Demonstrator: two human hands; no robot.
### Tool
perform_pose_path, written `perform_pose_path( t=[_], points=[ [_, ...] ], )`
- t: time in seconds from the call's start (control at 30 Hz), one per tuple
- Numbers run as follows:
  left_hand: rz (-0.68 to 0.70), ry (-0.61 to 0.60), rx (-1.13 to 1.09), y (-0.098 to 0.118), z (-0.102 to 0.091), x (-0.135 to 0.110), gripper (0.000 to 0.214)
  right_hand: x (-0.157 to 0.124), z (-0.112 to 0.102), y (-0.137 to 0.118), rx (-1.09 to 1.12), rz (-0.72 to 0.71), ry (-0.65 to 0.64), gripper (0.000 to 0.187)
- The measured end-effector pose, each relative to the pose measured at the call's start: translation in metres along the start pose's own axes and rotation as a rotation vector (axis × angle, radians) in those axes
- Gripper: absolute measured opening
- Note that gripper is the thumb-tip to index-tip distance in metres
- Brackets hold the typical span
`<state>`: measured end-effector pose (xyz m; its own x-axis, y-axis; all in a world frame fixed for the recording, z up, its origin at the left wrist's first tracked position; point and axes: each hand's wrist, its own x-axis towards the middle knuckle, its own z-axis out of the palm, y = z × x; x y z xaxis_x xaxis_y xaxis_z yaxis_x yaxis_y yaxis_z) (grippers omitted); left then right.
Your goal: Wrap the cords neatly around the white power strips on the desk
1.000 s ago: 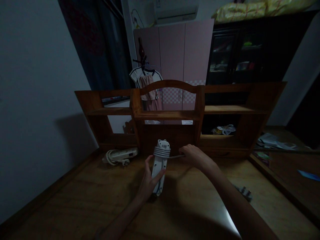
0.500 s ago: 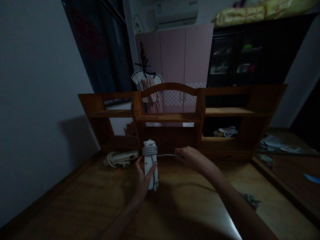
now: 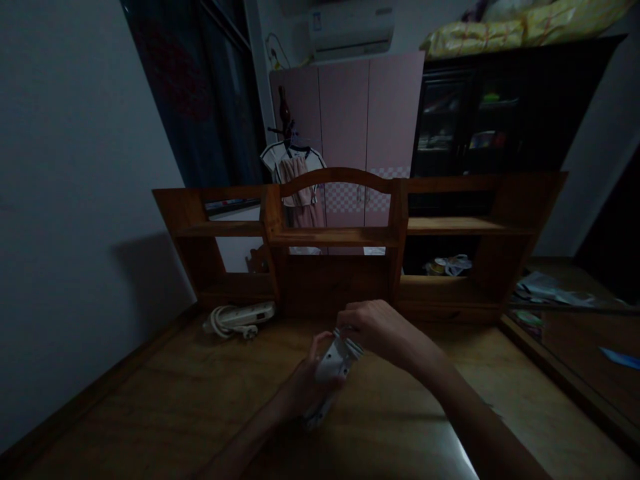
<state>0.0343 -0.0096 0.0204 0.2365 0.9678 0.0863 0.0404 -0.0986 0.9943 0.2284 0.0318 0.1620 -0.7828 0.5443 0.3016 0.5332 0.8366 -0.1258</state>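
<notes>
Both hands (image 3: pixel 345 353) (closed) on power strip (image 3: pixel 334 363)

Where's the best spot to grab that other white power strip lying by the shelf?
Probably the bare right end of the power strip, taken from above across its narrow width: it lies flat on the desk, and its coiled cord bunches at the left end.

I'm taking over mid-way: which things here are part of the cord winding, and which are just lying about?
In hand:
white power strip, held by left hand
its cord, under right hand

Lying about:
second power strip on the desk
bag in the shelf unit
papers at right
</notes>
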Motion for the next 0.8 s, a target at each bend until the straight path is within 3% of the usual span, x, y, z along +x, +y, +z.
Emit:
perform_pose_path(
  t=[0.07, 0.2, 0.27, 0.37, 0.5, 0.67, 0.8],
  points=[
    [-0.048, -0.136, 0.043, 0.001, -0.002, -0.006, 0.079, -0.004, -0.006, 0.008, 0.178, 0.01, -0.043, 0.007],
    [-0.346, -0.549, -0.133, -0.002, -0.006, -0.011, 0.096, -0.006, -0.006, 0.019, 0.538, -0.008, -0.15, 0.016],
    [-0.415, -0.658, -0.127, -0.003, -0.007, -0.012, 0.103, -0.003, 0.0, 0.021, 0.665, -0.06, -0.216, 0.025],
    [-0.399, -0.672, -0.055, -0.001, -0.009, -0.014, 0.092, 0.003, 0.012, 0.026, 0.772, -0.109, -0.288, 0.033],
    [-0.446, -0.719, 0.018, 0.003, -0.015, -0.016, 0.047, 0.009, 0.027, 0.045, 0.796, -0.064, -0.285, 0.038],
    [-0.399, -0.685, -0.11, 0.005, -0.013, -0.014, 0.069, 0.014, 0.043, 0.068, 0.828, 0.012, -0.287, 0.037],
    [-0.336, -0.628, -0.172, 0.007, -0.008, -0.013, 0.068, 0.018, 0.055, 0.074, 0.897, 0.006, -0.342, 0.036]
  ],
)
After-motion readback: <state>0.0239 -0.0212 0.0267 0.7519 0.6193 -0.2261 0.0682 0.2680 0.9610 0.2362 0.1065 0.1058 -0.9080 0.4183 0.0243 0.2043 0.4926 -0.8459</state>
